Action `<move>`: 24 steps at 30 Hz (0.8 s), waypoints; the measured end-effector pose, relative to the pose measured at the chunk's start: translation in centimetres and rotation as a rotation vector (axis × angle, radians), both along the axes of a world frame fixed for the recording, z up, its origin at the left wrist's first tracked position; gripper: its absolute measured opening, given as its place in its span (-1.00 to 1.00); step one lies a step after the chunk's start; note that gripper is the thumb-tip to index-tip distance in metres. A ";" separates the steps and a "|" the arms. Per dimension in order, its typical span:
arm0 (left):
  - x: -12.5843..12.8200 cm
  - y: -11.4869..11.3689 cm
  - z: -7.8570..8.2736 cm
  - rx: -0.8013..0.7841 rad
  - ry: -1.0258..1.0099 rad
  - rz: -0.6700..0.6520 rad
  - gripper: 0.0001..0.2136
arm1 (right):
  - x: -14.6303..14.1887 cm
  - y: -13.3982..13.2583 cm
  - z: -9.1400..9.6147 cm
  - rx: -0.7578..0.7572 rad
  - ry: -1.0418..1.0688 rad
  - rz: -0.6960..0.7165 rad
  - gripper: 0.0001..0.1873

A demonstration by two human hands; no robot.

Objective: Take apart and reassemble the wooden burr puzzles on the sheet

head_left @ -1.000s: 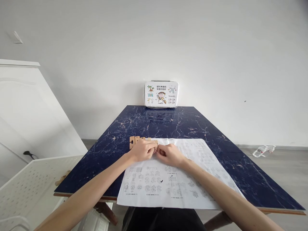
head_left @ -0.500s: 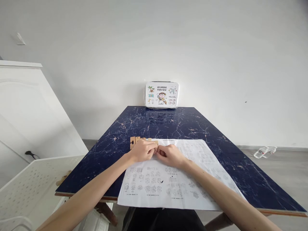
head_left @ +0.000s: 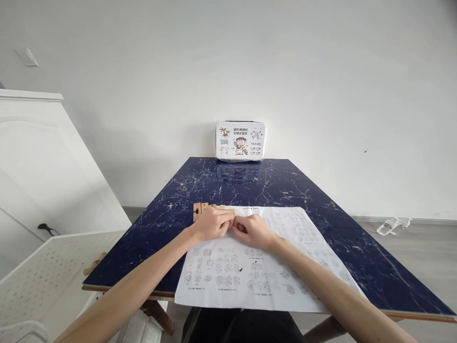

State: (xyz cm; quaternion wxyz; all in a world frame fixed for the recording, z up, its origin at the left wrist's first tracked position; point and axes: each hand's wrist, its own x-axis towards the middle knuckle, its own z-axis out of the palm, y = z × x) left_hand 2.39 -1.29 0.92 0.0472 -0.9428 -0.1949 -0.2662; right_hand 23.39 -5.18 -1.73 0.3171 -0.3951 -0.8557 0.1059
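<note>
White wall is rising plain behind a dark blue, marble-veined bench (head_left: 285, 190) that is stretching away from the person. Lying on its near half is a large white paper sheet printed with small diagrams (head_left: 250, 271), its near edge hanging just over the bench front. A row of light-brown wooden blocks (head_left: 200, 209) is sitting at the sheet's far left corner, partly on the bare bench. The left hand (head_left: 212, 223) is resting against those blocks, covering the nearer ones, with its fingers (head_left: 224, 220) curling in tight. The right hand (head_left: 254, 230) is lying on the sheet just beside it, fingers bent inward too, and the tips of both hands are meeting. Whether either hand is actually gripping a block I cannot tell, since the knuckles are hiding it. A white rounded tin with cartoon travel pictures (head_left: 240, 140) is standing upright at the bench's far edge, against the wall.
</note>
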 end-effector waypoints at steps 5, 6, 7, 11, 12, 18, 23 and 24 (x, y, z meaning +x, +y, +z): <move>0.0 0.0 0.0 0.002 0.011 0.007 -0.72 | 0.1 0.1 -0.2 0.007 -0.013 -0.004 -0.71; 0.0 -0.1 0.1 0.004 0.008 0.006 -0.72 | 0.1 0.1 -0.2 0.008 -0.014 -0.002 -0.71; 0.1 -0.1 0.1 0.005 0.006 0.005 -0.72 | 0.1 0.1 -0.3 0.008 -0.013 -0.002 -0.71; 0.1 -0.1 0.1 0.005 0.009 0.004 -0.71 | 0.1 0.2 -0.4 0.011 -0.007 0.005 -0.71; 0.1 0.0 0.1 0.006 0.010 0.003 -0.71 | 0.1 0.2 -0.3 0.012 -0.007 0.005 -0.71; 0.0 0.1 0.0 0.013 0.007 -0.004 -0.72 | 0.0 0.1 -0.2 0.012 -0.011 0.005 -0.70; 0.0 0.2 -0.1 0.014 0.020 0.001 -0.72 | 0.0 0.1 -0.3 0.010 -0.022 0.002 -0.72; 0.0 0.1 -0.1 0.013 0.022 0.001 -0.72 | 0.0 0.1 -0.3 0.009 -0.022 0.002 -0.72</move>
